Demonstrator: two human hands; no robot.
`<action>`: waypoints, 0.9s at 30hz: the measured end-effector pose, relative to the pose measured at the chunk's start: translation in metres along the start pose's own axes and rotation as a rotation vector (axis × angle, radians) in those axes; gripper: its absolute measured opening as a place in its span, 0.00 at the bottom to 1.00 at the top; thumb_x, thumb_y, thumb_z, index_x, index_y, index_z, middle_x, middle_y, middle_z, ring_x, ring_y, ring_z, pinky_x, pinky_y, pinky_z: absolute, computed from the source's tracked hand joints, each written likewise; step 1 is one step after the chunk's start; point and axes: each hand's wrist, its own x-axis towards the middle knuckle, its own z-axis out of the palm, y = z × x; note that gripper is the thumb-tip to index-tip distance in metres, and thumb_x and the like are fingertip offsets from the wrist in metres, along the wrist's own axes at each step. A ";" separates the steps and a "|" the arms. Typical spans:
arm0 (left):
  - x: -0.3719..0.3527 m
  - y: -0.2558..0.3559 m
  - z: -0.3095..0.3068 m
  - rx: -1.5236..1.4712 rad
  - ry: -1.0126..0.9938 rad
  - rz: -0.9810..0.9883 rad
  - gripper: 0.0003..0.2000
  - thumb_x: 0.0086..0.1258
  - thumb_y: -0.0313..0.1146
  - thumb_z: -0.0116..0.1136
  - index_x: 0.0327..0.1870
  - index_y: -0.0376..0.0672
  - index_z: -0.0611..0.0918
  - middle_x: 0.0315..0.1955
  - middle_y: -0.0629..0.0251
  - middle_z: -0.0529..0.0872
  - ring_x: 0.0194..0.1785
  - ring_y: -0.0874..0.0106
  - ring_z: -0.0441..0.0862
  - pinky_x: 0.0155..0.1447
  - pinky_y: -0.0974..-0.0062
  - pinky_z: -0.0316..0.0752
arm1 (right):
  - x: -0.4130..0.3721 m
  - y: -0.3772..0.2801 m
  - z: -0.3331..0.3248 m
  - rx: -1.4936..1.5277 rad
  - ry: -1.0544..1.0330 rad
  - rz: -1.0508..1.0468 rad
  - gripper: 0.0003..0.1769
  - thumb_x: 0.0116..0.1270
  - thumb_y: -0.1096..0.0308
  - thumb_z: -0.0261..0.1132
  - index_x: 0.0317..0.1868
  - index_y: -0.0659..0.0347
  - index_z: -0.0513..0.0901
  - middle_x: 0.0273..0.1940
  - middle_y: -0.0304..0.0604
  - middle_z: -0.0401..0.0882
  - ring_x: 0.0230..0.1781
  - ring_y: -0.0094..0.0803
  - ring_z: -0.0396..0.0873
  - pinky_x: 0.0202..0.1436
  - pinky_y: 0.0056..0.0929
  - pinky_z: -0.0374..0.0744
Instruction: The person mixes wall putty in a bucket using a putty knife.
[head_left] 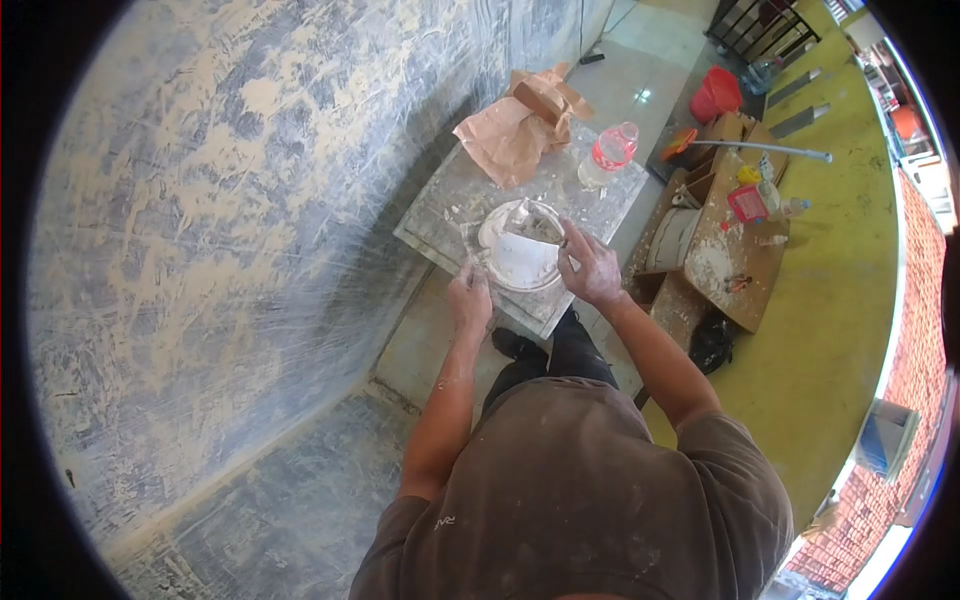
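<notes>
A round tub [512, 287] of white paste [491, 232] stands at the front of a dusty slab-topped table [425, 222]. My right hand [592, 272], dusted white, is closed on the right edge of a broad flat scraper [527, 262], which lies across the tub and is coated with paste. At the tub's left side, my left hand [470, 298] is closed around what looks like a putty knife [471, 238]; its paste-smeared blade points away from me, and its handle is hidden in my fingers.
Crumpled brown paper [515, 135] and a pink-labelled plastic bottle [608, 153] sit farther back on the table. A blotchy, plastered wall [230, 220] rises on the left. To the right are a cluttered wooden cabinet [745, 285], a red bucket [716, 95] and a yellow-green wall [835, 250].
</notes>
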 end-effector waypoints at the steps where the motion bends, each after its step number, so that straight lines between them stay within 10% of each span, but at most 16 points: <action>1: -0.002 0.008 0.005 -0.007 -0.004 0.009 0.16 0.78 0.33 0.51 0.56 0.30 0.81 0.30 0.62 0.86 0.27 0.75 0.81 0.27 0.73 0.74 | 0.004 0.001 -0.003 -0.007 0.006 -0.007 0.25 0.66 0.72 0.62 0.64 0.49 0.78 0.44 0.46 0.83 0.36 0.45 0.85 0.37 0.42 0.84; 11: -0.028 0.060 0.031 -0.478 -0.238 -0.092 0.06 0.79 0.31 0.51 0.40 0.42 0.76 0.29 0.68 0.78 0.21 0.78 0.72 0.22 0.79 0.68 | -0.010 0.023 0.020 -0.239 -0.092 -0.190 0.38 0.59 0.78 0.59 0.72 0.46 0.71 0.48 0.48 0.72 0.44 0.50 0.78 0.41 0.46 0.83; 21: -0.035 0.087 0.027 -0.447 -0.098 0.007 0.08 0.79 0.30 0.50 0.36 0.39 0.79 0.23 0.71 0.76 0.18 0.82 0.71 0.18 0.82 0.63 | -0.008 0.038 -0.034 -0.110 -0.003 -0.086 0.20 0.72 0.69 0.62 0.63 0.53 0.79 0.42 0.45 0.77 0.33 0.37 0.81 0.34 0.38 0.80; 23: -0.039 0.088 0.025 -0.451 -0.067 0.025 0.07 0.79 0.31 0.50 0.40 0.39 0.80 0.24 0.71 0.77 0.18 0.81 0.71 0.18 0.82 0.63 | 0.009 0.032 -0.042 0.672 -0.258 0.374 0.15 0.76 0.64 0.61 0.58 0.61 0.79 0.33 0.37 0.79 0.26 0.24 0.77 0.29 0.28 0.76; 27: -0.057 0.097 0.033 -0.468 -0.044 -0.002 0.10 0.79 0.32 0.53 0.54 0.41 0.80 0.26 0.71 0.78 0.19 0.80 0.73 0.18 0.82 0.63 | 0.035 0.017 -0.012 1.184 -0.416 0.355 0.18 0.76 0.57 0.63 0.55 0.63 0.78 0.29 0.36 0.78 0.23 0.21 0.74 0.27 0.21 0.73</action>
